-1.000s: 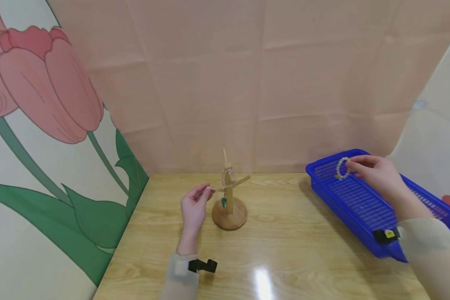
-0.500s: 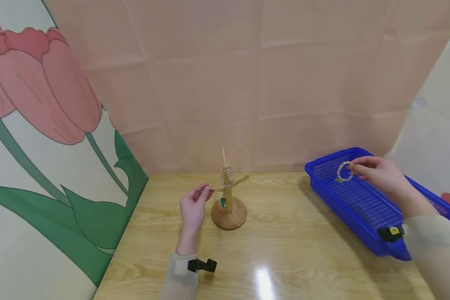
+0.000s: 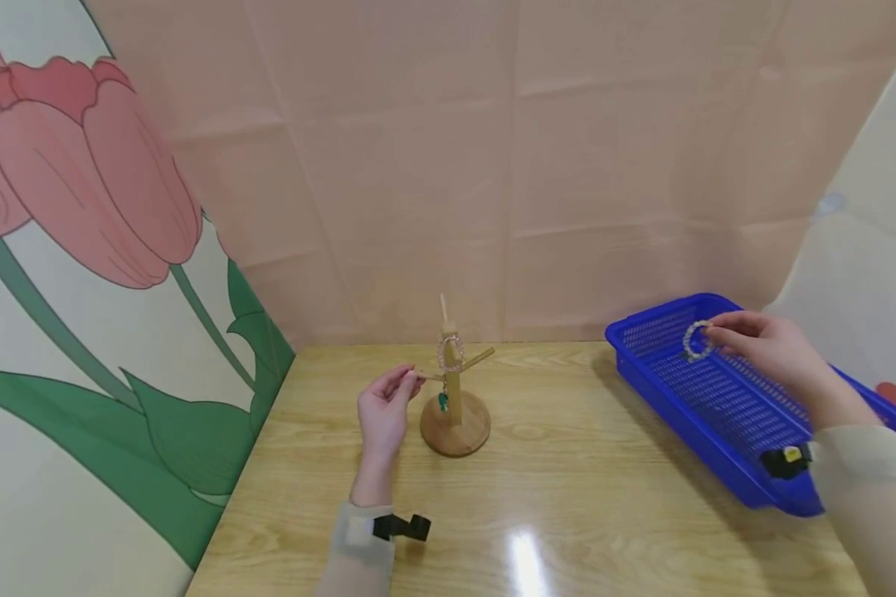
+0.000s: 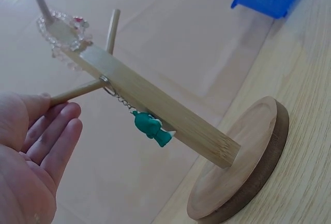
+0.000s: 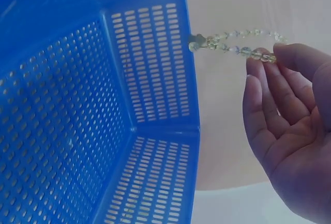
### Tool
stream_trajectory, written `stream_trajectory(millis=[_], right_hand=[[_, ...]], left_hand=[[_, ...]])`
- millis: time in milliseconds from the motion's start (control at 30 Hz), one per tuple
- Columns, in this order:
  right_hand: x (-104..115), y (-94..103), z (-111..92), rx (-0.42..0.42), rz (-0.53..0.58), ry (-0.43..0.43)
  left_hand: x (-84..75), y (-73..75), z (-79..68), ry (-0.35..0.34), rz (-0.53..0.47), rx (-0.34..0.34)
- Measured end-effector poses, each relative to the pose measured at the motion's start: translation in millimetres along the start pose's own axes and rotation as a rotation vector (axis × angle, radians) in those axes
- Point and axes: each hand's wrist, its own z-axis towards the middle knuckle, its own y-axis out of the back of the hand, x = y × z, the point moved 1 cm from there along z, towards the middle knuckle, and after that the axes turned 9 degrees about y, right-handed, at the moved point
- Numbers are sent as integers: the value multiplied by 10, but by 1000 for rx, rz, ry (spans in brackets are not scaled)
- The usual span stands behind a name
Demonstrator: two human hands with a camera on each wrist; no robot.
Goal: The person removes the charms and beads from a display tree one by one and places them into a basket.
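Note:
My left hand (image 3: 385, 408) pinches the end of a peg on a wooden stand (image 4: 155, 105) with a round base. From that same peg a keychain with a green figure (image 4: 150, 125) hangs by its ring and chain. A pink beaded bracelet (image 4: 62, 35) hangs higher up, around another peg near the top. Over the blue basket (image 3: 642, 406), my right hand (image 3: 772, 352) pinches a pale clear-beaded bracelet (image 5: 243, 49) between thumb and fingers. The bracelet dangles as a loop, with a small greenish charm at its far end.
The wood-grain table (image 3: 582, 481) bears the stand in the middle and the basket at the right. A pink cloth (image 3: 418, 166) hangs behind. At the left stands a panel with a painted tulip (image 3: 97, 166).
My right hand has shifted slightly right with the bracelet, which has turned a little. The left hand stays on the peg; the whole view has drifted slightly.

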Motion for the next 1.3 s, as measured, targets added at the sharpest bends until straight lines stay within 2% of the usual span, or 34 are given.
stream_trajectory(millis=[167,367,700,1300], right_hand=[[-50,21,-32,-23,-25,22],[-194,1,-69,-7,-64,16],[-377,-111,-75,0,-40,-2],[-509,-188,-77,-17,-34,0]], left_hand=[[2,0,8,-16,-3,2],[-9,-3,-2,-5,-9,3],[-2,-9,-9,7,-10,3],[30,-4,-12,-3,0,-7]])
